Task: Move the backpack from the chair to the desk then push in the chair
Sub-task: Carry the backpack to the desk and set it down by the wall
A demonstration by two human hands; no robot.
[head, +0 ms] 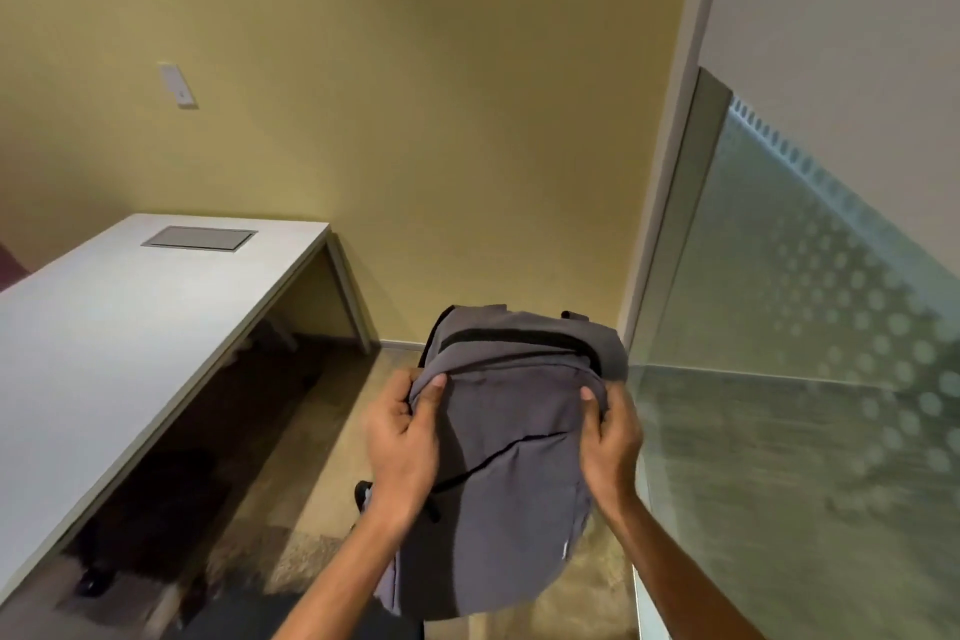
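Observation:
A grey backpack (511, 457) with a black zipper hangs in the air in front of me, front side towards me. My left hand (402, 442) grips its upper left edge, and my right hand (610, 437) grips its upper right edge. The white desk (130, 317) stands to the left, its top bare apart from a grey cable hatch (198, 238) near the far end. A dark chair part (363, 491) shows just behind the backpack's left side; most of the chair is hidden.
A yellow wall (415, 94) runs behind the desk, with a small white wall plate (177, 84). A frosted glass partition (810, 327) stands close on the right. Dark shapes lie in shadow under the desk (171, 509). Beige floor (322, 457) lies between desk and backpack.

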